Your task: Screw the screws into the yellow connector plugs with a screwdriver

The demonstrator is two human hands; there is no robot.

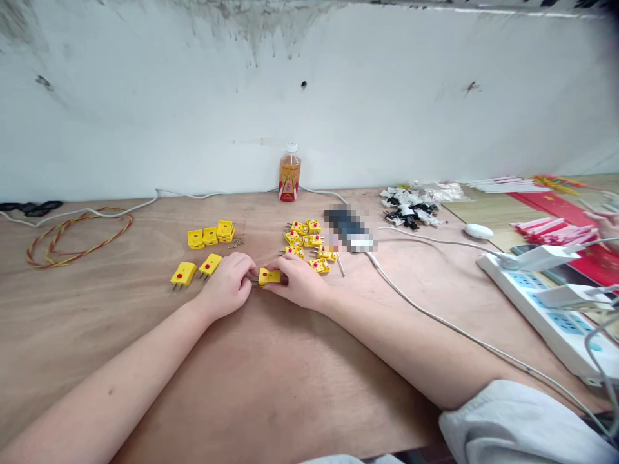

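My right hand (300, 281) grips a yellow two-pin plug (269, 277) with a red dot, its pins pointing left. The fingers of my left hand (230, 283) are closed at the pin end of the same plug; their tips are partly hidden. Two similar yellow plugs (183, 274) lie left of my left hand, pins toward me. Behind them are several yellow plug covers (209, 236) and a small heap of metal screws (236, 242). Beyond my right hand is a cluster of yellow plug parts with red dots (293, 239). A thin screwdriver-like rod (341, 265) lies beside it.
A phone (349, 229) on a white cable lies right of the cluster. Against the wall stands an orange bottle (289, 175). Black and white parts (411, 207), a power strip (546, 316) and another person's hand (608, 225) are at right. Coiled red-yellow wire (80, 238) lies left.
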